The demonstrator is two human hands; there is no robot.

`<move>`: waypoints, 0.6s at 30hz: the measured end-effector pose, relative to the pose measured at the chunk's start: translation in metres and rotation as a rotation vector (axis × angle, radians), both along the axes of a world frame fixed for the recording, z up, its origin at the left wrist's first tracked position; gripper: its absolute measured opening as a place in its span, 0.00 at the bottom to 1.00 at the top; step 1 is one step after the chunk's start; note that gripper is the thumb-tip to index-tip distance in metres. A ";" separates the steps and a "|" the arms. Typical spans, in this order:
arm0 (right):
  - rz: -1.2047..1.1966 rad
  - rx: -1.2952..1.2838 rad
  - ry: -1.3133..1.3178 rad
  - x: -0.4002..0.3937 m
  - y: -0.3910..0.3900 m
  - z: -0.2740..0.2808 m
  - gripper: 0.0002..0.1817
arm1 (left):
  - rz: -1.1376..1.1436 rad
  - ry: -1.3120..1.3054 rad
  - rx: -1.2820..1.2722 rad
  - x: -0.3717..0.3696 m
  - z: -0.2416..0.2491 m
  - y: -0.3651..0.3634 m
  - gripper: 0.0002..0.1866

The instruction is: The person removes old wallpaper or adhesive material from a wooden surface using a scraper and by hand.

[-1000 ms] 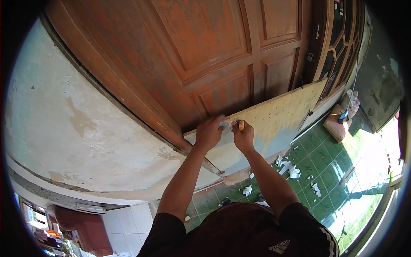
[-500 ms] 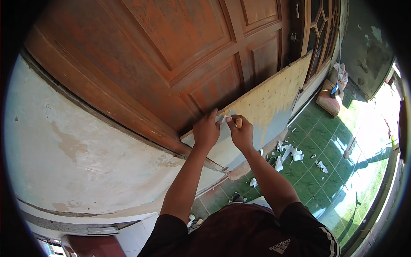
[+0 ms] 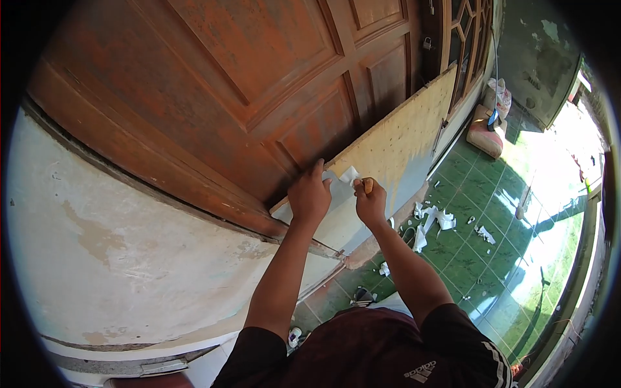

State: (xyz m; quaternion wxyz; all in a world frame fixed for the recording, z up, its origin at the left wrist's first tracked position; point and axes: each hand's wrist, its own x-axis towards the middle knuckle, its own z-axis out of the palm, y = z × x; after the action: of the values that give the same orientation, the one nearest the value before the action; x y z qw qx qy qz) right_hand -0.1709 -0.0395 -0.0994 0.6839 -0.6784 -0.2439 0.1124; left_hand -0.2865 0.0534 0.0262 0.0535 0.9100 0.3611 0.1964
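Note:
A plywood board (image 3: 402,132) leans against the brown wooden door, its face part bare wood and part pale grey-white coating. My left hand (image 3: 310,199) grips the board's top edge, thumb on the face and fingers over the edge. In front of the board, my right hand (image 3: 370,205) is closed around a small tool with an orange-brown handle (image 3: 368,185); its working end is hidden. A white peeled strip (image 3: 350,174) sticks up at the right hand's thumb and finger, seemingly pinched there. A curled grey-white piece (image 3: 331,176) shows beside my left thumb.
White scraps (image 3: 445,220) lie scattered on the green tiled floor (image 3: 466,262). The panelled door (image 3: 272,71) rises behind the board, with a worn plaster wall (image 3: 129,246) at the left. Sacks (image 3: 485,132) stand against the wall at the far right.
My right hand has moved slightly right and down, away from my left hand, and more of the white strip shows. My left hand stays on the board's edge. The view has shifted a little.

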 end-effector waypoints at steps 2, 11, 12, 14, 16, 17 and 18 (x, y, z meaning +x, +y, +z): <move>-0.009 0.008 0.062 -0.002 -0.008 -0.015 0.17 | 0.006 0.044 0.007 0.000 0.001 -0.001 0.29; -0.034 0.015 0.203 -0.007 -0.039 -0.045 0.17 | 0.009 0.037 -0.014 0.000 0.003 -0.001 0.29; -0.037 0.010 0.194 -0.008 -0.041 -0.044 0.17 | 0.020 0.030 -0.026 0.001 0.005 -0.002 0.29; -0.038 -0.021 0.187 -0.012 -0.046 -0.048 0.17 | 0.043 0.016 -0.051 0.002 0.008 -0.003 0.29; -0.038 -0.067 0.187 -0.013 -0.052 -0.058 0.17 | 0.039 0.011 -0.046 0.002 0.007 -0.003 0.29; -0.036 -0.046 0.208 -0.014 -0.052 -0.063 0.16 | 0.037 0.007 -0.043 0.002 0.006 -0.003 0.28; -0.032 -0.027 0.231 -0.018 -0.054 -0.067 0.16 | 0.043 0.012 -0.054 0.001 0.006 -0.004 0.28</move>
State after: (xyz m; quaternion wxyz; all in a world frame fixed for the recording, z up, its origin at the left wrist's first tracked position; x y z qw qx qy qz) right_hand -0.1886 -0.0938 -0.1666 0.7000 -0.6739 -0.1507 0.1822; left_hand -0.2858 0.0493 0.0326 0.0715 0.9015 0.3861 0.1822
